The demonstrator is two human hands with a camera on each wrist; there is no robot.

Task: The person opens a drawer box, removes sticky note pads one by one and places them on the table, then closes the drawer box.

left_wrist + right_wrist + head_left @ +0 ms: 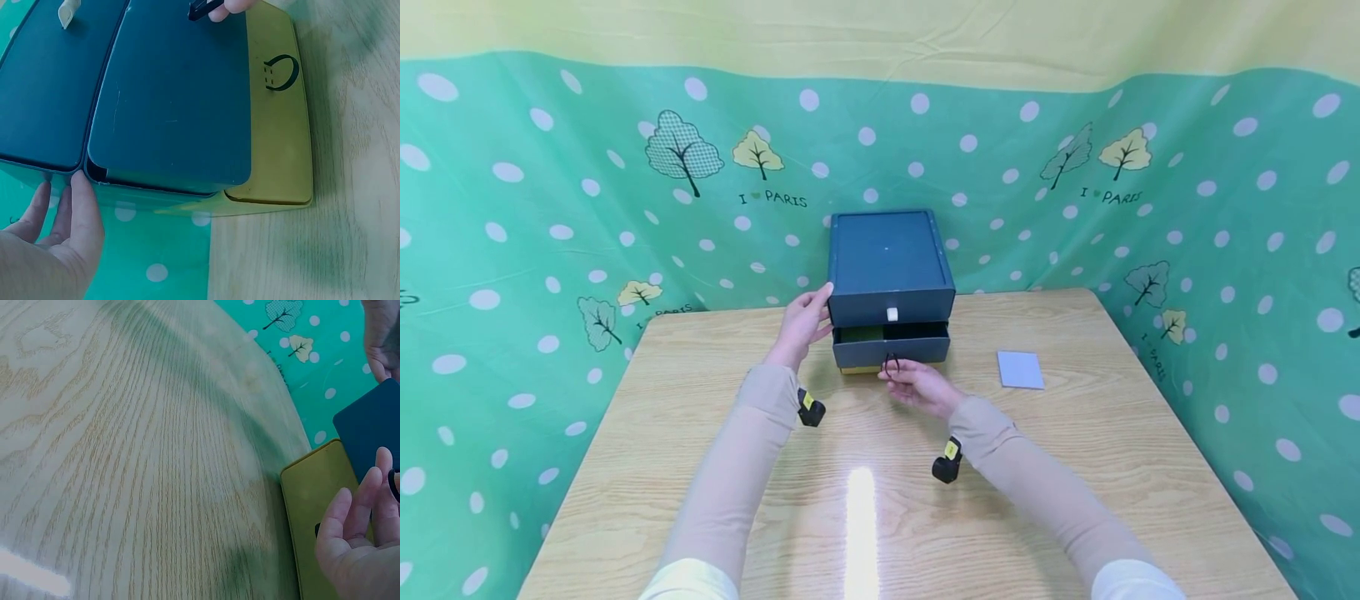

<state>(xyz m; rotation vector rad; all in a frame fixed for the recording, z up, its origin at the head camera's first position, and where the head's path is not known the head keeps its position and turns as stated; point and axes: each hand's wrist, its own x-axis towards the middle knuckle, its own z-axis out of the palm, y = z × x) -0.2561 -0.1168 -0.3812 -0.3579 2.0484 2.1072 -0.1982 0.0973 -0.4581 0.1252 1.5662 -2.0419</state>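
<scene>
A small dark blue drawer cabinet [886,254] stands at the back of the table. Its middle drawer [917,350] is pulled partly out, jutting past the yellow bottom drawer [278,144]. My right hand [921,388] pinches the black loop pull [891,362] on that middle drawer's front. The left hand [802,325] lies against the cabinet's left side, its fingers extended and touching the side wall near the front edge. A white tab pull [892,314] marks the top drawer, which is closed. Inside the middle drawer something greenish [861,333] shows at the left; the rest is dark.
A pale blue-grey square [1020,370] lies flat on the wooden table [700,417], right of the cabinet. Behind and beside the table hangs a green dotted curtain [970,175]. The yellow drawer has its own black loop [287,72].
</scene>
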